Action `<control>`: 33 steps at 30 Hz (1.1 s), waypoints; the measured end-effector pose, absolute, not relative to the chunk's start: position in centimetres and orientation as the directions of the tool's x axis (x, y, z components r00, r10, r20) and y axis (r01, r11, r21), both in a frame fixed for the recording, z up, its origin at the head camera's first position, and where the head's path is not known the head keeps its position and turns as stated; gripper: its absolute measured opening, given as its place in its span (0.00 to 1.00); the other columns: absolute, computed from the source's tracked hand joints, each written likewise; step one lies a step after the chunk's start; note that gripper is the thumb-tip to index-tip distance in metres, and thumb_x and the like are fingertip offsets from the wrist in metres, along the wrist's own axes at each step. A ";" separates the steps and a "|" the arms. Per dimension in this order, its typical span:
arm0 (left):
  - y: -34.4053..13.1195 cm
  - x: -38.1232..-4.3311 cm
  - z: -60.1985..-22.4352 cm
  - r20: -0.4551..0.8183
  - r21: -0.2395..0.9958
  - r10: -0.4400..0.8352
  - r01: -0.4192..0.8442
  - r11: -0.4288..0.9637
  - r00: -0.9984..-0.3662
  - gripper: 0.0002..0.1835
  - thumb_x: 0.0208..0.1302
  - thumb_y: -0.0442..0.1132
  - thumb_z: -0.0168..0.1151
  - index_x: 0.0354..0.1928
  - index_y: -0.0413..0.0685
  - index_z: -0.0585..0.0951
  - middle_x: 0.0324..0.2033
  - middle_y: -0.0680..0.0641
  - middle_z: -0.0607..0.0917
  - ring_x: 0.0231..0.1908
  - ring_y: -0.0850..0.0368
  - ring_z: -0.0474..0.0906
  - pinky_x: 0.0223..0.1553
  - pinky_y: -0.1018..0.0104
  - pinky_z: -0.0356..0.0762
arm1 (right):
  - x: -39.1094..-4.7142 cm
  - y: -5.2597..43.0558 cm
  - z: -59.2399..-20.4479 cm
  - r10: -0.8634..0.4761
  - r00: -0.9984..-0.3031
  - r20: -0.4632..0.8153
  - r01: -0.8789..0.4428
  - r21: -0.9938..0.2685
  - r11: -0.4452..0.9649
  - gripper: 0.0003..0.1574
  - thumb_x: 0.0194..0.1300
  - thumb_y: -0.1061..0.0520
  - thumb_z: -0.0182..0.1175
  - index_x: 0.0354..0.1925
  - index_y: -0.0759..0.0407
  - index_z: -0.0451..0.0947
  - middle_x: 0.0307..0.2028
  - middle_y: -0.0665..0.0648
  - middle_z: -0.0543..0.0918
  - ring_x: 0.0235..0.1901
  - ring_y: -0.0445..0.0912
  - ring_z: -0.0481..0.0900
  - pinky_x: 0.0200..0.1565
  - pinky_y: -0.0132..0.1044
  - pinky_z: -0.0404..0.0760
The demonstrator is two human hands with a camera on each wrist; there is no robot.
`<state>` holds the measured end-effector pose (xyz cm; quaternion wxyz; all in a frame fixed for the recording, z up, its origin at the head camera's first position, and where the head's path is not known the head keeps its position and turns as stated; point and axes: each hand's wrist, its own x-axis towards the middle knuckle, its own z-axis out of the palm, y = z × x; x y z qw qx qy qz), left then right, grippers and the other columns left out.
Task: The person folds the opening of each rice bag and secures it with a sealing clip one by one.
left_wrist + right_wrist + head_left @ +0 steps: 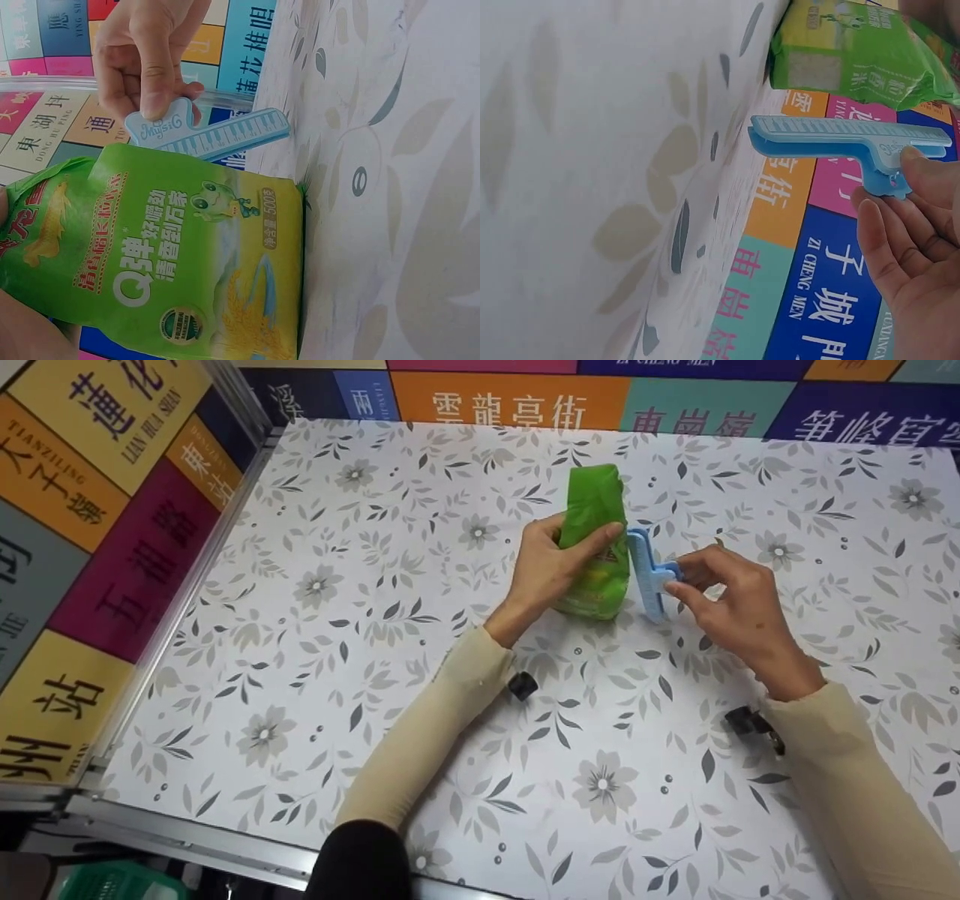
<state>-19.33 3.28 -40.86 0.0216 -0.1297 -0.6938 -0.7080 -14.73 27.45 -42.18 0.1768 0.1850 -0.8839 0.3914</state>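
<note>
A green bag of rice stands upright on the table, its top folded into a narrow strip. My left hand grips the upper part of the bag, thumb across the front. To the right of it, my right hand pinches a light blue bag clip by its handles. In the right wrist view the long jaws of the clip lie close together, a little away from the bag. The left wrist view shows the printed front of the bag, with the clip behind it.
A white cloth with grey flowers and leaves covers the table. Panels with coloured station names rise along the back and left edges. A green basket sits below the table at the lower left.
</note>
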 end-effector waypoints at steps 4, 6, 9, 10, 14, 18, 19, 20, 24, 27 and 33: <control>3.3 -19.3 -40.8 0.206 0.978 0.158 0.203 -0.037 -0.966 0.11 0.67 0.41 0.73 0.39 0.39 0.87 0.29 0.45 0.90 0.27 0.58 0.84 0.32 0.64 0.84 | -14.7 27.4 -42.0 -0.160 -0.884 0.440 -0.442 -0.676 0.590 0.11 0.60 0.66 0.75 0.42 0.64 0.87 0.33 0.46 0.90 0.31 0.23 0.80 0.36 0.18 0.74; 3.2 -19.2 -40.8 0.198 0.980 0.163 0.195 -0.036 -0.967 0.11 0.67 0.42 0.72 0.39 0.39 0.87 0.29 0.46 0.90 0.28 0.59 0.84 0.32 0.64 0.84 | -14.6 27.4 -41.9 -0.145 -0.894 0.424 -0.426 -0.699 0.574 0.09 0.60 0.66 0.75 0.41 0.62 0.88 0.33 0.37 0.88 0.31 0.24 0.82 0.36 0.19 0.75; 3.2 -19.3 -40.8 0.187 0.982 0.168 0.185 -0.027 -0.968 0.12 0.67 0.42 0.72 0.40 0.39 0.87 0.30 0.46 0.90 0.28 0.60 0.84 0.33 0.65 0.84 | -14.5 27.3 -41.8 -0.141 -0.901 0.410 -0.416 -0.724 0.550 0.08 0.59 0.66 0.76 0.38 0.61 0.89 0.33 0.29 0.85 0.31 0.26 0.83 0.37 0.18 0.77; 3.2 -19.3 -40.8 0.185 0.983 0.169 0.183 -0.027 -0.968 0.12 0.68 0.42 0.72 0.40 0.38 0.87 0.30 0.46 0.90 0.28 0.60 0.84 0.33 0.64 0.84 | -14.4 27.3 -41.7 -0.141 -0.902 0.408 -0.414 -0.730 0.544 0.07 0.59 0.66 0.76 0.38 0.61 0.89 0.33 0.28 0.85 0.31 0.26 0.83 0.37 0.18 0.77; 3.2 -19.3 -40.9 0.174 0.985 0.175 0.174 -0.015 -0.969 0.13 0.68 0.43 0.72 0.41 0.38 0.87 0.31 0.45 0.90 0.28 0.60 0.84 0.33 0.64 0.84 | -14.4 27.3 -41.7 -0.141 -0.903 0.407 -0.417 -0.742 0.525 0.07 0.57 0.67 0.77 0.36 0.61 0.90 0.32 0.29 0.86 0.31 0.27 0.84 0.39 0.18 0.78; 3.2 -19.4 -41.0 0.183 0.983 0.175 0.181 -0.023 -0.968 0.12 0.68 0.42 0.72 0.41 0.38 0.87 0.31 0.44 0.91 0.28 0.59 0.84 0.33 0.65 0.84 | -14.4 27.5 -41.6 -0.136 -0.904 0.406 -0.418 -0.766 0.488 0.08 0.57 0.70 0.76 0.36 0.63 0.90 0.33 0.32 0.88 0.31 0.29 0.85 0.41 0.19 0.80; 3.2 -19.4 -41.0 0.188 0.982 0.174 0.186 -0.029 -0.967 0.12 0.67 0.42 0.72 0.40 0.38 0.87 0.31 0.44 0.91 0.28 0.59 0.84 0.32 0.65 0.84 | -14.3 27.6 -41.6 -0.135 -0.903 0.408 -0.420 -0.773 0.475 0.08 0.57 0.71 0.75 0.36 0.63 0.90 0.33 0.33 0.88 0.31 0.30 0.85 0.42 0.19 0.80; 3.3 -19.4 -41.0 0.200 0.980 0.171 0.196 -0.043 -0.965 0.12 0.67 0.41 0.72 0.39 0.37 0.87 0.30 0.44 0.91 0.27 0.59 0.84 0.31 0.65 0.83 | -14.3 27.7 -41.5 -0.133 -0.903 0.409 -0.422 -0.781 0.461 0.08 0.57 0.71 0.75 0.36 0.64 0.90 0.33 0.33 0.88 0.31 0.31 0.86 0.42 0.20 0.81; 3.3 -19.5 -40.9 0.231 0.972 0.153 0.222 -0.073 -0.961 0.11 0.66 0.39 0.73 0.37 0.36 0.87 0.28 0.43 0.91 0.25 0.59 0.84 0.28 0.65 0.81 | -14.2 27.9 -41.2 -0.132 -0.898 0.420 -0.433 -0.792 0.430 0.09 0.55 0.74 0.74 0.36 0.68 0.89 0.32 0.35 0.89 0.31 0.32 0.86 0.41 0.20 0.82; 3.3 -19.5 -40.8 0.221 0.975 0.155 0.214 -0.063 -0.963 0.10 0.66 0.39 0.73 0.37 0.37 0.87 0.28 0.44 0.91 0.25 0.59 0.83 0.29 0.65 0.82 | -14.0 27.8 -41.1 -0.147 -0.891 0.430 -0.448 -0.782 0.433 0.10 0.54 0.75 0.75 0.35 0.68 0.89 0.33 0.35 0.89 0.32 0.32 0.86 0.42 0.20 0.82; 3.3 -19.3 -40.8 0.206 0.977 0.166 0.194 -0.083 -0.964 0.10 0.67 0.38 0.72 0.39 0.36 0.87 0.29 0.42 0.91 0.27 0.55 0.87 0.31 0.63 0.85 | -13.9 27.4 -41.0 -0.175 -0.878 0.445 -0.476 -0.771 0.422 0.11 0.53 0.75 0.75 0.36 0.67 0.90 0.34 0.37 0.89 0.33 0.32 0.87 0.43 0.20 0.83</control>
